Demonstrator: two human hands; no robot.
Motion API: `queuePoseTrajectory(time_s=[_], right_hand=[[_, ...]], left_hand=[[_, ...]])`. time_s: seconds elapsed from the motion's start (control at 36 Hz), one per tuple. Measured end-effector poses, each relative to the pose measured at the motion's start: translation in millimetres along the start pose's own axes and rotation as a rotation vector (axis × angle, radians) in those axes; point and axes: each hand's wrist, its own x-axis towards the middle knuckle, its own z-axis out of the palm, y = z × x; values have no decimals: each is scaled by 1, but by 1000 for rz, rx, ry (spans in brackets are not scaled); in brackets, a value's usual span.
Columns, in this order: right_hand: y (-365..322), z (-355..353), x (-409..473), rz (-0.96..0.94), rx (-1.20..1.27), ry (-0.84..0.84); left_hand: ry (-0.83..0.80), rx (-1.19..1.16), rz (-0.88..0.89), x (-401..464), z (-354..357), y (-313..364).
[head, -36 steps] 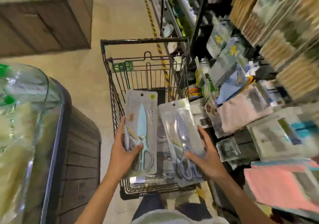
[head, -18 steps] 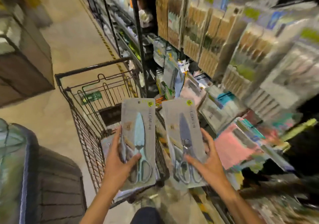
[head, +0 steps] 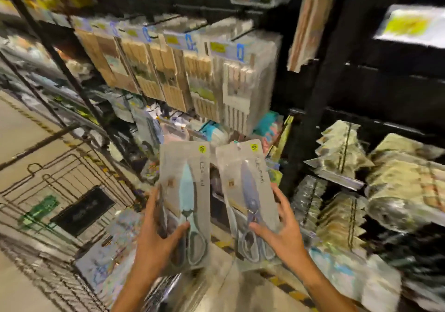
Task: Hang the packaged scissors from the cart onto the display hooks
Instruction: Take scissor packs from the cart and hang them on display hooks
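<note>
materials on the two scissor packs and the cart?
Left pack: glossy clear plastic front over a grey card backing, judging by the glare; the scissors inside look pale blue, likely plastic handles. Right pack: same sleeve, scissors darker blue-grey; blade metal not confirmable through blur. Cart: thin dark wire grid, probably coated steel with a matte finish.

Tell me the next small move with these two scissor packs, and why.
Probably raise one pack toward a free display hook. The left hand holds the light-blue scissors pack and the right hand the darker scissors pack, both upright, hang holes on top, in front of the shelves. The blur hides which hook is free.
</note>
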Motion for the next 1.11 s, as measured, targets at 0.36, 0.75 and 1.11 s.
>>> queuePoseTrajectory(time_s=[0.36,0.75,1.11], right_hand=[[-18,-62,-141,8,-155,511],[-48,-153,-259,-59,-164,805],[-53,-292,-328,-148,-190,789]], left_hand=[[-379,-135,300,-14,69,39],[-625,-287,387,-100,158,123],[-554,-261,459,-203,247,203]])
